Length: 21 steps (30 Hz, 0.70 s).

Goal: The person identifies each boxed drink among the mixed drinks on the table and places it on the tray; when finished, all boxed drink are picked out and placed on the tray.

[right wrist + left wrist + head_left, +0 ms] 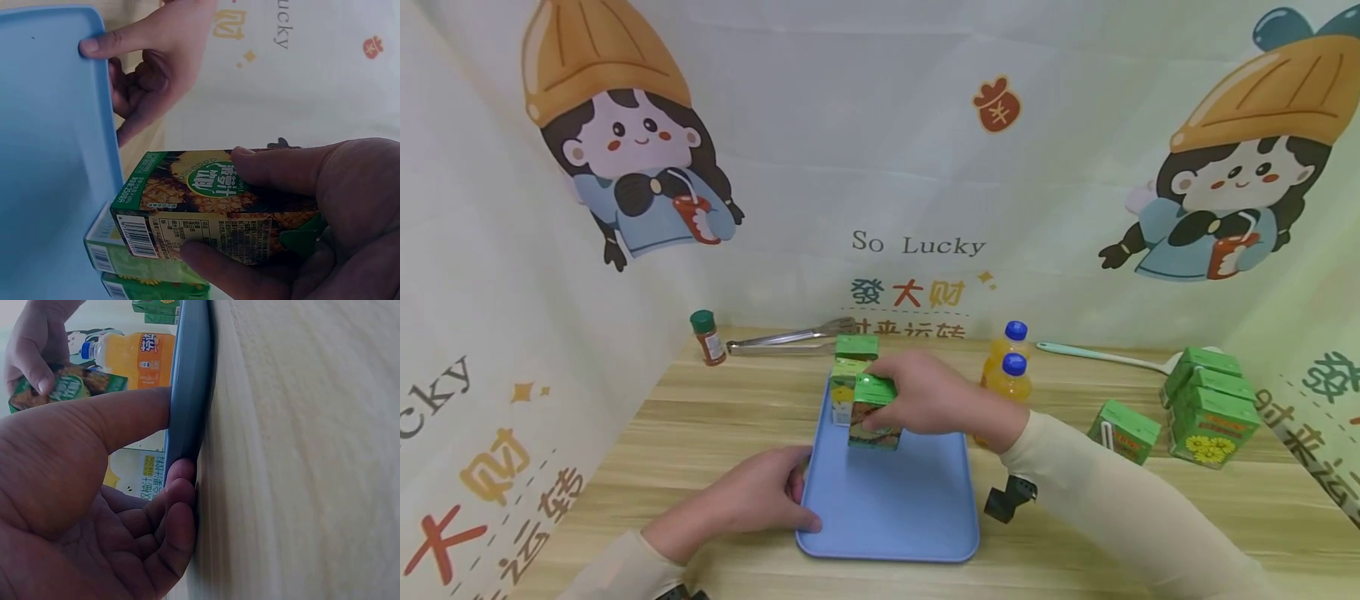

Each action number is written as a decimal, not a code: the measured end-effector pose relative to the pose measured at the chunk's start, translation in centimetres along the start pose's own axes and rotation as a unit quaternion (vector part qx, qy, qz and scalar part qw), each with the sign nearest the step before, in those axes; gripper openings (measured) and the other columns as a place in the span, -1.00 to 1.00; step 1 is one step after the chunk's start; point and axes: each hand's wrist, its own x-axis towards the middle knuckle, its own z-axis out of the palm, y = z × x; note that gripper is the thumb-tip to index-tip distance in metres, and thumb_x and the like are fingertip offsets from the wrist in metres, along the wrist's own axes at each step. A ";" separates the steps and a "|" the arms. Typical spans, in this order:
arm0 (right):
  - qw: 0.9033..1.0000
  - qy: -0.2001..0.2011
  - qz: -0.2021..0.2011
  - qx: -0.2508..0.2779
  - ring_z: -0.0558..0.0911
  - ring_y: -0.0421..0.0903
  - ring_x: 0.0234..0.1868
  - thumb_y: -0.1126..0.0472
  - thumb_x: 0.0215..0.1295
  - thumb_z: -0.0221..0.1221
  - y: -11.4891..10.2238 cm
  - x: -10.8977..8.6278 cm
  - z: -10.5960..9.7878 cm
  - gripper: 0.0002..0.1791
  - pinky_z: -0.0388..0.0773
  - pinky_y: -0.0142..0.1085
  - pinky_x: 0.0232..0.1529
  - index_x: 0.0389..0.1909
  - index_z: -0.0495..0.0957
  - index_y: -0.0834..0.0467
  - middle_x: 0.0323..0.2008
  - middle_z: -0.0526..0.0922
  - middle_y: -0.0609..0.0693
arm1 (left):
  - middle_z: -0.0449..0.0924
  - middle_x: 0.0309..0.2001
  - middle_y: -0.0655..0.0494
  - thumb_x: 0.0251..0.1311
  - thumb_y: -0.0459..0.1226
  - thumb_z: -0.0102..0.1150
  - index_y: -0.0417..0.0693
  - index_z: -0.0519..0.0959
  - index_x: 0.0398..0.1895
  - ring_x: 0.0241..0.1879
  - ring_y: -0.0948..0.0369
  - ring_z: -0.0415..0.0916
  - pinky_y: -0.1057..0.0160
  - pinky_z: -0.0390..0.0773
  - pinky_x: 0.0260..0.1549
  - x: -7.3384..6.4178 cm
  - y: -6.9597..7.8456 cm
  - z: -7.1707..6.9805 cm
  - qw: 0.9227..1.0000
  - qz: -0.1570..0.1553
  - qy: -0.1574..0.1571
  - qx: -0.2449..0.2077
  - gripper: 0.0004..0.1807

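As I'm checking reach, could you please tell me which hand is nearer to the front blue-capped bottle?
Right. The right hand holds a juice carton over the tray, left of the front bottle. The left hand grips the tray's near left edge, farther from the bottle.

Before you, the tray [902,508] lies on the table [677,425], two cartons [841,400] at its far-left corner, bottles [1009,385] to its right, more cartons [1213,425] farther right.
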 end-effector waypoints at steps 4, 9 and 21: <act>1.000 -0.002 0.003 -0.013 0.61 -0.12 -0.28 0.04 0.26 0.64 0.1 0.8 1.1 -0.62 0.56 -0.23 -0.25 -0.01 0.72 0.03 -0.31 0.70 -0.16 | 0.57 -0.43 0.19 -0.03 -0.14 0.80 -0.16 0.58 0.10 -0.47 0.23 0.49 0.25 0.44 -0.46 0.1 0.0 0.0 1.000 0.002 -0.002 0.001 -0.30; 1.000 -0.001 0.005 -0.030 0.61 -0.13 -0.29 0.00 0.27 0.64 0.4 1.8 2.6 -0.59 0.57 -0.25 -0.27 0.01 0.71 0.04 -0.31 0.69 -0.16 | 0.57 -0.43 0.18 -0.02 -0.14 0.80 -0.20 0.58 0.17 -0.47 0.22 0.49 0.25 0.43 -0.47 0.1 -0.1 -0.1 1.000 0.000 -0.006 -0.004 -0.26; 0.999 -0.002 0.015 -0.041 0.61 -0.14 -0.27 -0.01 0.27 0.64 0.6 3.5 4.4 -0.54 0.57 -0.23 -0.20 0.07 0.73 0.07 -0.30 0.68 -0.17 | 0.57 -0.44 0.19 0.00 -0.14 0.79 -0.18 0.57 0.15 -0.48 0.23 0.48 0.26 0.42 -0.48 0.1 0.2 -0.1 1.000 0.002 -0.007 0.000 -0.28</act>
